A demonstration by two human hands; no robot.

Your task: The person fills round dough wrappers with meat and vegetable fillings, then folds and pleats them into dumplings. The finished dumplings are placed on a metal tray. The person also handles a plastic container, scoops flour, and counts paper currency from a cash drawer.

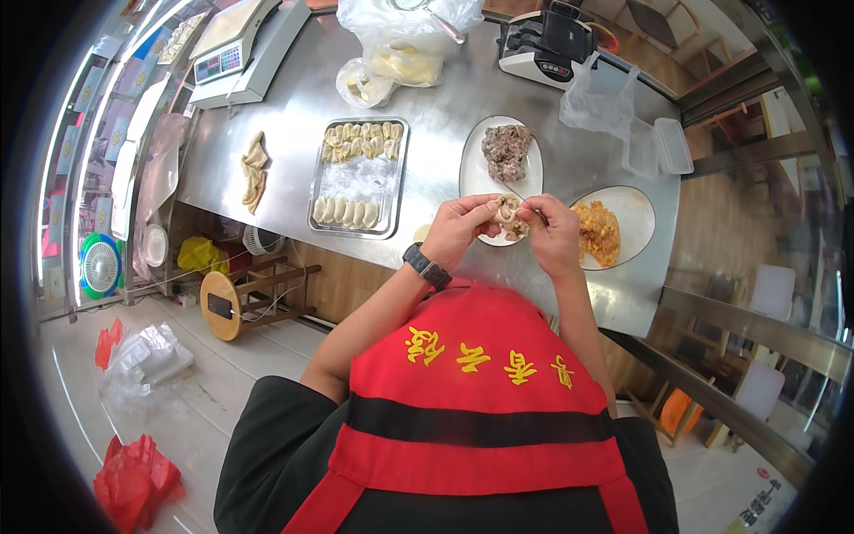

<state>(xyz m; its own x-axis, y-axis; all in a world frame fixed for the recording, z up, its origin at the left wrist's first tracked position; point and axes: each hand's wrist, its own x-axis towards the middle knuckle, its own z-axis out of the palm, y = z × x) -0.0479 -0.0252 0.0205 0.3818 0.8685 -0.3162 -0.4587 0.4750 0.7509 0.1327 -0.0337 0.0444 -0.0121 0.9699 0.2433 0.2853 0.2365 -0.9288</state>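
Note:
Both hands meet over the near end of a white oval plate (472,160) that bears minced meat filling (506,151). My left hand (464,223) pinches one side of a partly folded dumpling (508,209) with filling inside. On its other side, my right hand (552,230) holds the dumpling's edge along with a thin metal utensil (512,191). A second plate (637,227), at the right, carries orange-yellow filling (598,233). Left of the hands lies a metal tray (399,193) with rows of folded dumplings (347,212). A pale round wrapper (421,232) is partly visible beside my left hand.
On the steel table (287,167) stand a digital scale (230,60), a money-counting machine (548,47), plastic bags of dough wrappers (400,63) and clear plastic containers (672,147). A crumpled cloth (254,172) lies at the left. A wooden stool (223,324) rests on its side below.

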